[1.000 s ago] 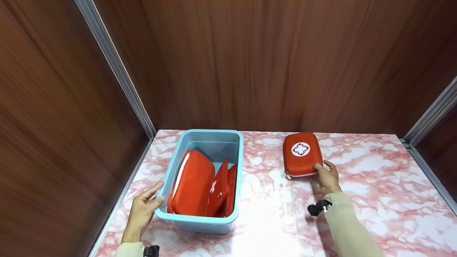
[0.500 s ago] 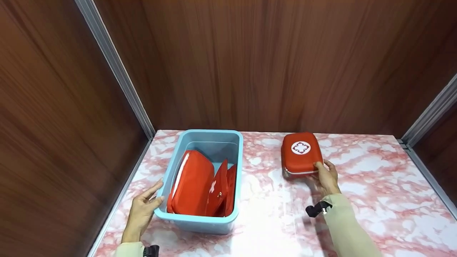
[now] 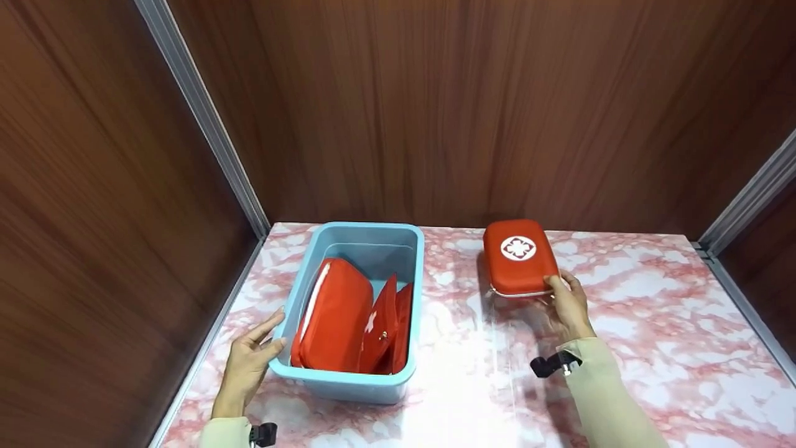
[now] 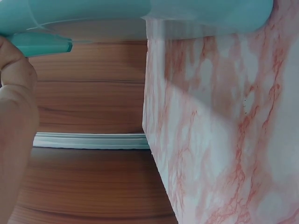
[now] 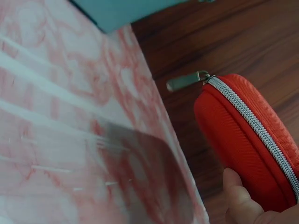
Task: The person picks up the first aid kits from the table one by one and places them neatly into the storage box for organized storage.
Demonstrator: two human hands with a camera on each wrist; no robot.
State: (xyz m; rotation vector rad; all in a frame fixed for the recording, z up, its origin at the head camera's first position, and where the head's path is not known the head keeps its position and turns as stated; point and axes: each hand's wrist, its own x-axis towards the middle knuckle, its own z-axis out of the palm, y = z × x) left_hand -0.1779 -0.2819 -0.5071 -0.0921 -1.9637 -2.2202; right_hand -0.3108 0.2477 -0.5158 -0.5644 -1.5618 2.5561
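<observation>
My right hand (image 3: pixel 570 308) grips a red zippered first-aid case (image 3: pixel 518 255) by its near right corner, thumb on top. A white round emblem marks its lid. In the right wrist view, the case (image 5: pixel 247 140) is apart from the tabletop, and its zipper pull hangs off one end. My left hand (image 3: pixel 245 361) touches the left rim of a light blue bin (image 3: pixel 348 378) with thumb and fairly straight fingers; their far side is hidden. Inside the bin stand a large red pouch (image 3: pixel 339 323) and, beside it, a red pouch with a white cross (image 3: pixel 379 326).
Pink-and-white marbled tabletop (image 3: pixel 460 373) lies under everything. Brown wood-grain panels (image 3: pixel 448 112) rise behind and at both sides, with a metal corner strip (image 3: pixel 205 118) at the left. A glossy reflection crosses the table between bin and right hand.
My right hand has raised the first-aid case off the table, shifting it slightly left and away. The left hand and the bin have stayed in place.
</observation>
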